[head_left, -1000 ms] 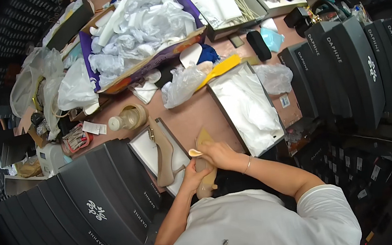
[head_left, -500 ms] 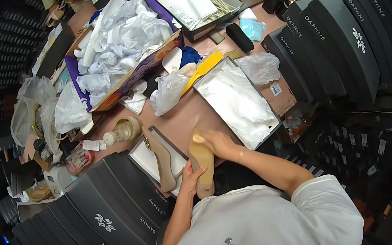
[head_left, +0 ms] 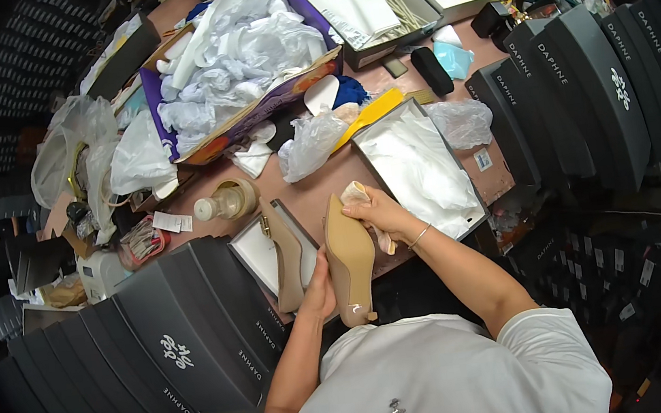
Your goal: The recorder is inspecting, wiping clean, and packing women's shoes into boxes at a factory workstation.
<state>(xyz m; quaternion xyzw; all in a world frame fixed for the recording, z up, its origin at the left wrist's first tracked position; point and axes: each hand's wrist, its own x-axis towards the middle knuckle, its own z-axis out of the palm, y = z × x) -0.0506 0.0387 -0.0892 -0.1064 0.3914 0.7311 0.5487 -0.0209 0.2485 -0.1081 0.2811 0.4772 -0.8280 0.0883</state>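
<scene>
Upright in front of me is a beige pointed-toe heeled shoe [head_left: 350, 245], its tan sole facing up at me and its toe pointing away. My left hand [head_left: 319, 289] is closed around its left side near the heel. A crumpled pale cloth [head_left: 355, 193] is gripped in my right hand [head_left: 384, 213], whose fingers touch the shoe's right edge near the toe. Just left, a matching beige shoe [head_left: 290, 264] with a dark buckle ornament lies on its side across a white-lined grey shoebox [head_left: 251, 252].
A shoebox with white tissue paper [head_left: 415, 160] lies right of my hands, a yellow-handled brush [head_left: 373, 112] beyond it. Stacked grey shoeboxes flank me at left [head_left: 185, 321] and right [head_left: 578, 88]. A purple carton [head_left: 161, 116] of crumpled paper and a glass jar [head_left: 226, 202] stand farther off.
The shoe has turned to show its sole more fully. My right hand has shifted slightly right and nearer the shoe's edge, and the cloth shows more. The whole view has shifted a little.
</scene>
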